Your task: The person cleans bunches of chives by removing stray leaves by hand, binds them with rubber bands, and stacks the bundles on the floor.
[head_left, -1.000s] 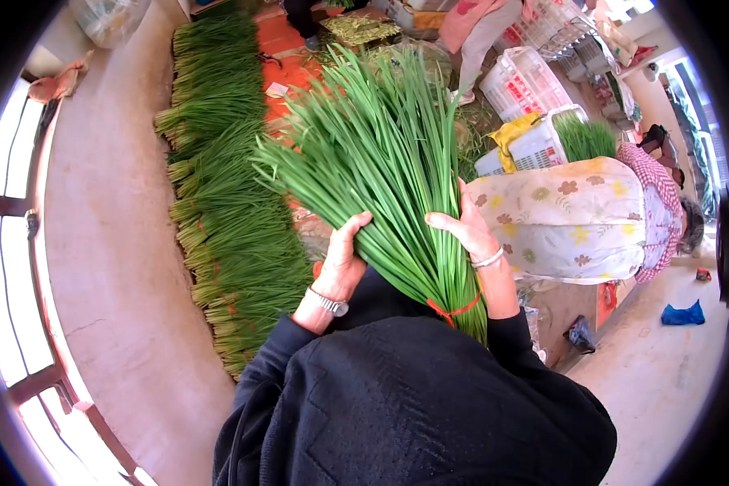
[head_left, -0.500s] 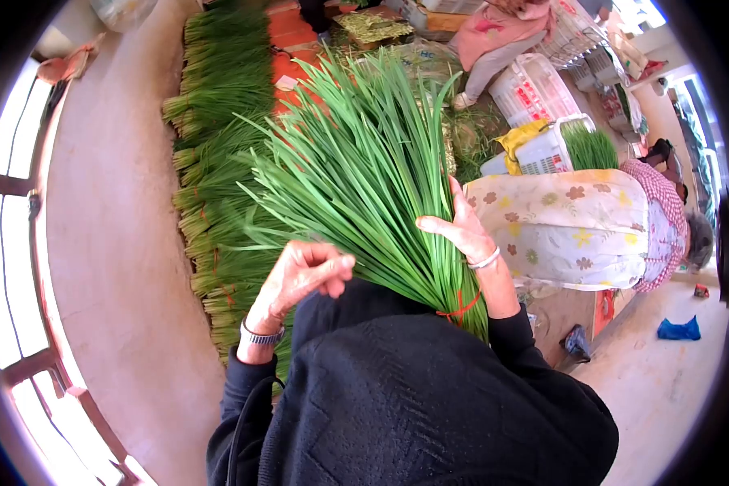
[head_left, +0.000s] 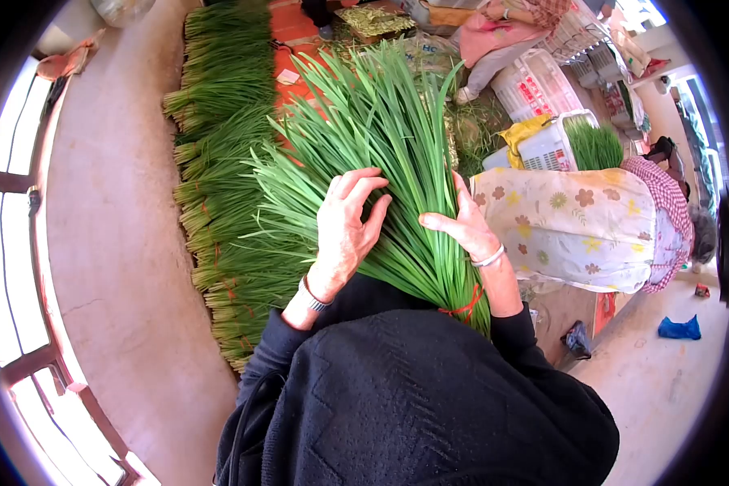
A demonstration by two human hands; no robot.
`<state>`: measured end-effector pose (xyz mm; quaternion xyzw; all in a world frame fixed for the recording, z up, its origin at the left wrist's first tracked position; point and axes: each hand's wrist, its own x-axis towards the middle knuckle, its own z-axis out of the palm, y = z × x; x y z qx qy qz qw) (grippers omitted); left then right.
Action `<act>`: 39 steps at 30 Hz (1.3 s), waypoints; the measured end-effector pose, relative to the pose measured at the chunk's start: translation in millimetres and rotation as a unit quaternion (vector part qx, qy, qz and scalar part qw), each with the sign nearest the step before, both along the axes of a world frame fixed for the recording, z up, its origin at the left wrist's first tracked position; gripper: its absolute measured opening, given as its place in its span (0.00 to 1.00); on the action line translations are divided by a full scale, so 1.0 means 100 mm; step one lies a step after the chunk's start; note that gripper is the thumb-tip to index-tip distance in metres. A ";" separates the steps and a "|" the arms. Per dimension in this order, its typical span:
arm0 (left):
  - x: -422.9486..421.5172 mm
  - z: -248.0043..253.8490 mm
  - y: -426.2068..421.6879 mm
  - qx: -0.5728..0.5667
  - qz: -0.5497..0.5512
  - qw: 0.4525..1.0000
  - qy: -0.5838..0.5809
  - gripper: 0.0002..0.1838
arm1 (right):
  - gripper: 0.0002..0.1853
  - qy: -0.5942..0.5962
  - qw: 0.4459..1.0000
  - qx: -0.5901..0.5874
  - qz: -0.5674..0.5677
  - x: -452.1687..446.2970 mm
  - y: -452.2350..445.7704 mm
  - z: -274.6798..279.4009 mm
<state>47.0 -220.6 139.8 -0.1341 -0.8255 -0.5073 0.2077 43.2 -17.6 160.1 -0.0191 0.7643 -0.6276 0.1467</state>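
A large bundle of long green leaves (head_left: 381,154) fans out in front of my chest, tied near its lower end by a red band (head_left: 465,306). My right hand (head_left: 467,229) holds the bundle from its right side, thumb across the leaves and fingers behind them. On the left side, my left hand (head_left: 350,223) lies over the leaves with its fingers bent and the thumb apart from them. Whether a leaf is between those fingers is hard to tell. Left of the bundle, a long row of similar tied bundles (head_left: 227,178) lies on the floor.
A person in a flowered apron (head_left: 567,219) bends at the right, beside a white crate with greens (head_left: 535,150). Another person in pink (head_left: 506,36) sits at the top. A blue bag (head_left: 679,328) lies at the right; a pale wall (head_left: 113,243) runs along the left.
My left hand left the bundle's left side, drew back toward my body, then returned higher up over the leaves. My right hand has kept its hold.
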 end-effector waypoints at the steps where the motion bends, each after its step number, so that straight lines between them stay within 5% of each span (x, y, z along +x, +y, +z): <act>1: -0.02 -0.02 0.02 0.000 -0.001 1.000 -0.001 0.10 | 0.49 -0.001 1.000 0.000 -0.001 -0.02 0.02 -0.01; 9: -0.20 -0.04 0.11 0.127 0.043 0.982 -0.135 0.09 | 0.48 -0.017 0.999 -0.042 0.002 -0.09 0.06 0.03; 11: -0.24 -0.12 0.11 0.272 0.041 0.946 -0.173 0.09 | 0.48 -0.017 0.999 -0.047 0.005 -0.06 0.05 0.05; 15: -0.22 -0.01 0.04 0.367 0.021 0.888 -0.275 0.15 | 0.48 -0.010 1.000 -0.024 0.002 0.00 0.03 0.11; 32: -0.11 -0.12 -0.03 0.343 0.016 0.889 -0.304 0.09 | 0.47 -0.003 1.000 -0.023 0.002 0.32 -0.08 0.06; 39: 0.32 -0.28 -0.20 0.454 -0.022 0.850 -0.266 0.09 | 0.46 0.014 1.000 -0.019 0.004 0.65 -0.20 -0.13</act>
